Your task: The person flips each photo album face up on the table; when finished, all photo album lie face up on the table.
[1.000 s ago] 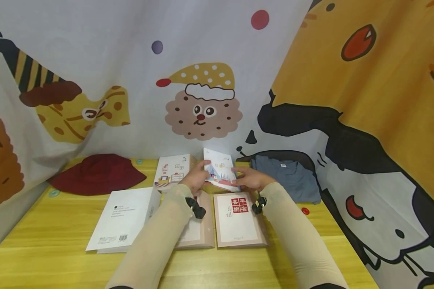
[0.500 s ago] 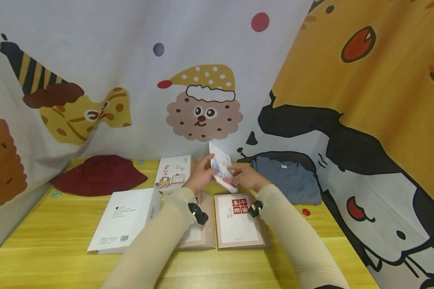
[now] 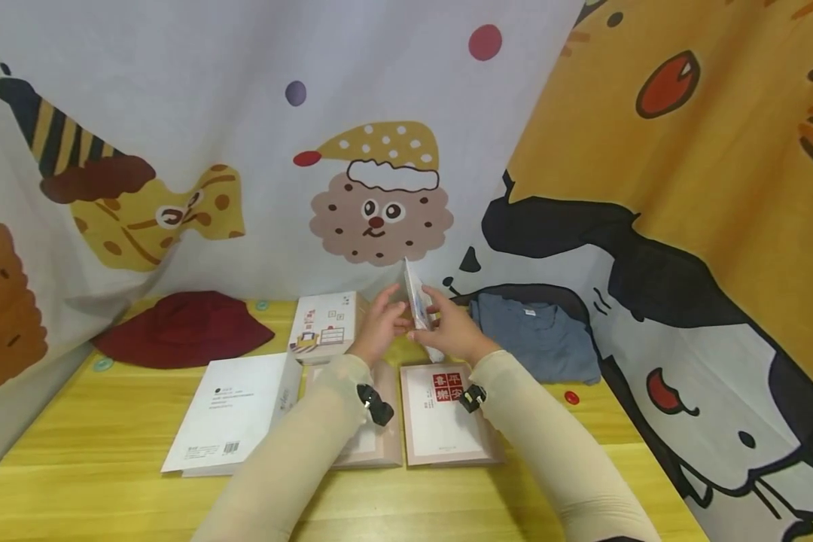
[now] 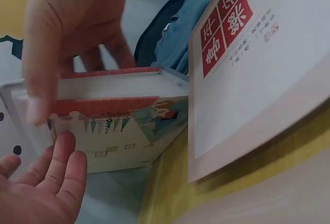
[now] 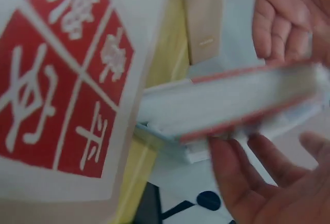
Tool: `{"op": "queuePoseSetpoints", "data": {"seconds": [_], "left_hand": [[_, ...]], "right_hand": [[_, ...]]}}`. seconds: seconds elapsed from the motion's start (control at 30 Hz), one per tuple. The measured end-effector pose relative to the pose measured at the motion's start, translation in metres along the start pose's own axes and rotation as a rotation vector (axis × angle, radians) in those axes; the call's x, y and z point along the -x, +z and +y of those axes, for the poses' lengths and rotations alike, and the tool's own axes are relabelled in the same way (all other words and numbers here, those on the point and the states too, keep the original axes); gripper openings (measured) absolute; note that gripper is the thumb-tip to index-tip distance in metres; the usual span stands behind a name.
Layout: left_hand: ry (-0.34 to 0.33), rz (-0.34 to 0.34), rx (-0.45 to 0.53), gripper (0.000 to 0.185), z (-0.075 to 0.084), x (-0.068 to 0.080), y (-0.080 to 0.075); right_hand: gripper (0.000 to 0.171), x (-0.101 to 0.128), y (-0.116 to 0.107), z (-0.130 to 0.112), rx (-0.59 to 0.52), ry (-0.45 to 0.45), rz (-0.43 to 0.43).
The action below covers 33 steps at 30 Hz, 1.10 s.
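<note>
I see a small illustrated book (image 3: pixel 416 305) standing almost on edge above the far middle of a yellow wooden table (image 3: pixel 108 452), raised between my two hands. Its cover, with a red edge and a little house drawing, shows clearly in the left wrist view (image 4: pixel 118 126).

My left hand (image 3: pixel 379 324) sits on the book's left face, fingers straight and spread, palm flat against the cover rather than curled around it. My right hand (image 3: pixel 447 327) has the opposite side, thumb and fingers closing over the top edge in a light grip. Both forearms, in pale sleeves, reach forward from below and meet at the book.

The risk, as I judge it, is a slip: the book is upright and held mostly by pressure from two sides, so if either palm eases off it could tip and fall onto the red-stamped book (image 3: pixel 443 414) lying just beneath, or slide toward the folded blue shirt (image 3: pixel 542 339) on the right.

Further out, a boxed book (image 3: pixel 325 324) stands to the left, a large white book (image 3: pixel 233 410) lies nearer me, and a dark red hat (image 3: pixel 183 327) rests at the far left.
</note>
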<state>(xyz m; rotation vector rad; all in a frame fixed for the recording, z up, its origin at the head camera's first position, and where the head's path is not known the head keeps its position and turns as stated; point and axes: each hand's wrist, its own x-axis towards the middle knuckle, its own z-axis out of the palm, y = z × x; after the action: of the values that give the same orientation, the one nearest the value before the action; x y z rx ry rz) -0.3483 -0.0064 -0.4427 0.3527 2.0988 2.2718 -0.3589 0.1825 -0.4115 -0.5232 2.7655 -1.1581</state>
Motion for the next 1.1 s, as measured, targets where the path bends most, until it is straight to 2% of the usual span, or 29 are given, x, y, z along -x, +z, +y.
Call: {"op": "queuePoseSetpoints", "data": {"seconds": [0.13,0.27,0.43,0.53,0.67,0.9,1.0,1.1], "left_hand": [[-0.004,-0.053,-0.022,0.058,-0.001,0.0,0.0],[-0.03,-0.095,-0.041,0.057,-0.002,-0.003,-0.004],[-0.074,-0.072,-0.098,0.063,-0.007,-0.005,-0.013],[-0.126,-0.041,-0.175,0.065,-0.011,-0.004,-0.018],[-0.18,-0.038,-0.258,0.067,-0.015,-0.004,-0.023],[-0.235,-0.097,-0.315,0.069,-0.017,-0.002,-0.025],[-0.245,-0.119,-0.348,0.07,-0.017,-0.002,-0.025],[-0.27,-0.124,-0.36,0.07,-0.017,-0.005,-0.024]], "right_hand": [[0.097,0.002,0.002,-0.007,0.149,-0.057,0.1],[0.089,0.004,-0.002,-0.01,0.215,-0.082,0.149],[0.081,0.006,-0.011,-0.007,0.232,-0.032,0.215],[0.076,0.007,-0.017,-0.003,0.241,0.004,0.24],[0.068,0.008,-0.023,0.003,0.185,0.084,0.232],[0.06,0.007,-0.022,0.023,0.0,0.232,0.104],[0.061,0.006,-0.02,0.031,-0.021,0.282,0.073],[0.063,0.004,-0.019,0.036,0.005,0.307,0.063]]}}
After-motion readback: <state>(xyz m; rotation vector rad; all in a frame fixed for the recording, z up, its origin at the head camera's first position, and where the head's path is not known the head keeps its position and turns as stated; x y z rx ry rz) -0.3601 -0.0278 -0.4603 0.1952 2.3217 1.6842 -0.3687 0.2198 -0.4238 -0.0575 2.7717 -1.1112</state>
